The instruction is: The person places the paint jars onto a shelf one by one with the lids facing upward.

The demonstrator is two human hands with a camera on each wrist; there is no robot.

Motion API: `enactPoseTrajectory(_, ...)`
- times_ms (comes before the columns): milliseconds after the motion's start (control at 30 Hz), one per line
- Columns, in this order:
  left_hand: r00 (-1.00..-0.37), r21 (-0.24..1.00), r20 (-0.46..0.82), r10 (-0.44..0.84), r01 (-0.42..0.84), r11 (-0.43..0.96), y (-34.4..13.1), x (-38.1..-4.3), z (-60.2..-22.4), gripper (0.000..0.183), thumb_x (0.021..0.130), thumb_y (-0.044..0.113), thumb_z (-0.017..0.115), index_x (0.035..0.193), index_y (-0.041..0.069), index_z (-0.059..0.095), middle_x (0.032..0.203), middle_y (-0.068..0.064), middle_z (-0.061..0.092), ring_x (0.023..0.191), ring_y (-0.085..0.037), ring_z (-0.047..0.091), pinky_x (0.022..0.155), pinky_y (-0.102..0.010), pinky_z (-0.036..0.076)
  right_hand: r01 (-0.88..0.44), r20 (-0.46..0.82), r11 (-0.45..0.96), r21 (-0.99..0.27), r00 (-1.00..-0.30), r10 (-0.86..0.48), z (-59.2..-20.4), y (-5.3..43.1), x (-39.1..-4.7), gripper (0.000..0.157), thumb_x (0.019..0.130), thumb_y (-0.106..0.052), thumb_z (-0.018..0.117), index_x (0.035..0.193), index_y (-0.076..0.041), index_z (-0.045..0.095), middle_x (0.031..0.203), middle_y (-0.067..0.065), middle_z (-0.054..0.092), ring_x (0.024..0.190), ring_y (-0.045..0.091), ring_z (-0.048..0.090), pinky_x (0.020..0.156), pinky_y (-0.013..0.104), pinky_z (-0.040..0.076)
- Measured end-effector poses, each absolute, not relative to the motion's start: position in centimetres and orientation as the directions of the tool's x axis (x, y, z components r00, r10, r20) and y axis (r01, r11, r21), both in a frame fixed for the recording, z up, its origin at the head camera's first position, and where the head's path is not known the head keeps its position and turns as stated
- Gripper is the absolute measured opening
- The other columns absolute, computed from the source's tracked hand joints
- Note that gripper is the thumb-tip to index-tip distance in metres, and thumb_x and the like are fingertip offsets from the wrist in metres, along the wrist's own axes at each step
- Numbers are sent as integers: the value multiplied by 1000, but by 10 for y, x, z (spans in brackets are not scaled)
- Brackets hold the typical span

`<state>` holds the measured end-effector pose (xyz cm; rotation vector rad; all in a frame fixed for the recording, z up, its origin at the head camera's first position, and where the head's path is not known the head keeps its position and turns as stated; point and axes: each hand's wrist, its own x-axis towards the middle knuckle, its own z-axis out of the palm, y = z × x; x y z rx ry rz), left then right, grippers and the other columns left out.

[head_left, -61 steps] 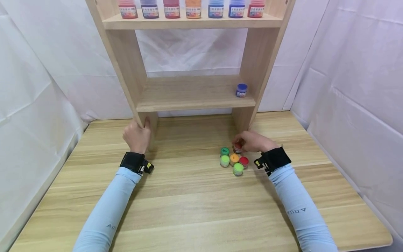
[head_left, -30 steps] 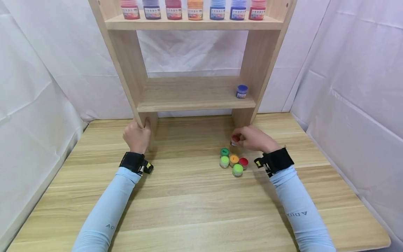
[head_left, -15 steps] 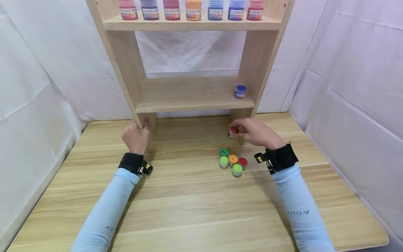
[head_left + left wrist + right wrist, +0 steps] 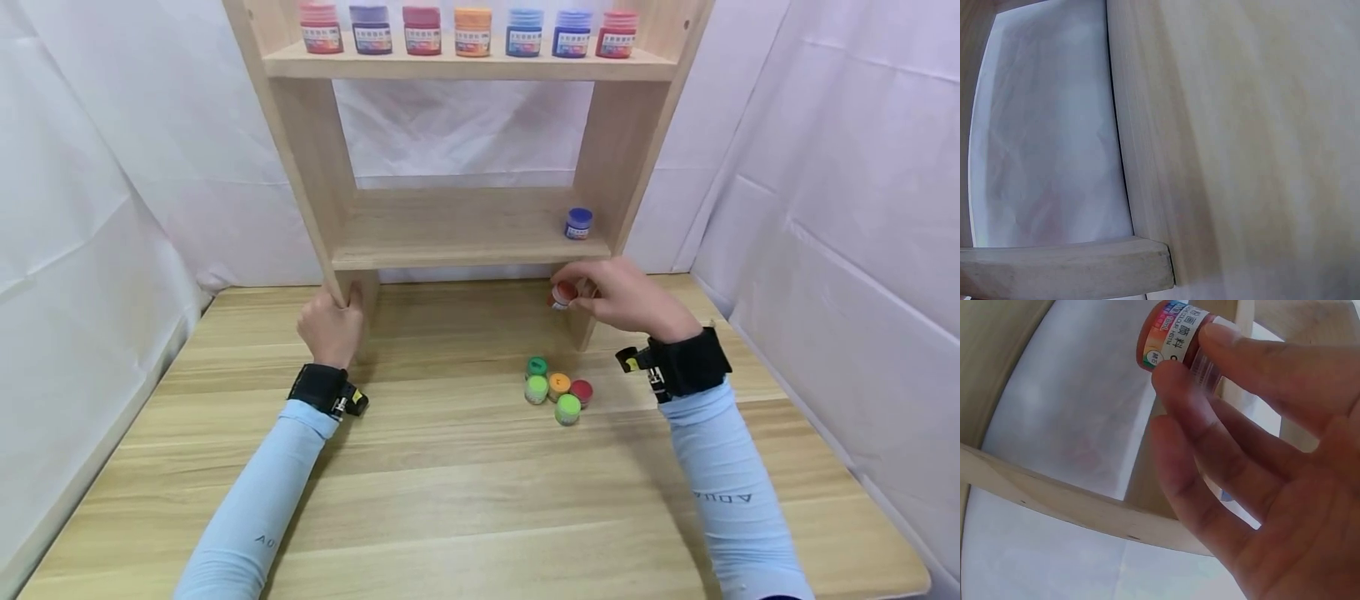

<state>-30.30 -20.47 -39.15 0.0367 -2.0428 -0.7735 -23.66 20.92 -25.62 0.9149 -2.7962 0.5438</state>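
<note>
My right hand [image 4: 626, 298] pinches a small reddish-brown paint jar [image 4: 562, 295] between thumb and fingers, raised off the table just below the front edge of the middle shelf. In the right wrist view the paint jar [image 4: 1175, 337] lies tilted, its printed label facing the camera. My left hand [image 4: 332, 327] grips the lower left side panel of the wooden shelf unit [image 4: 465, 252]. The left wrist view shows only the panel's end [image 4: 1066, 269] and the wood beside it; the hand is out of that view.
On the table stand two light green jars [image 4: 567, 408], a dark green jar [image 4: 537, 367], an orange jar [image 4: 558, 385] and a red jar [image 4: 581, 392]. A blue jar [image 4: 578, 223] sits at the middle shelf's right end. Several jars [image 4: 472, 33] line the upper shelf.
My right hand has lifted the reddish-brown paint jar from beside the other jars, up toward the middle shelf. The left hand keeps its grip on the side panel.
</note>
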Motion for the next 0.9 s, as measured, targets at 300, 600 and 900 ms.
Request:
enactPoseTrajectory(300, -583, 542, 750, -314, 268, 796, -205, -302, -390, 31, 98, 28, 67, 83, 1, 62, 62, -19, 62, 53, -34, 48, 51, -40, 28, -636, 324, 720, -278, -768, -553, -247, 205, -236, 34, 90, 5, 70, 123, -4, 72, 110, 10, 75, 86, 20, 66, 77, 37, 55)
enactPoseTrajectory(600, -592, 549, 742, -315, 267, 792, -205, -303, -392, 29, 98, 27, 67, 93, -1, 68, 73, -22, 71, 55, -36, 56, 51, -40, 32, -682, 376, 677, -276, -725, -577, -228, 204, -235, 36, 90, 6, 70, 125, -5, 71, 107, 10, 75, 85, 20, 69, 77, 32, 57)
enactPoseTrajectory(900, -583, 549, 745, -323, 262, 793, -204, -302, -391, 31, 98, 29, 68, 86, 1, 65, 68, -21, 68, 56, -38, 56, 51, -43, 32, -620, 437, 765, -174, -745, -504, -207, 199, -247, 31, 91, 2, 67, 123, 0, 69, 105, 14, 74, 90, 25, 69, 81, 42, 57)
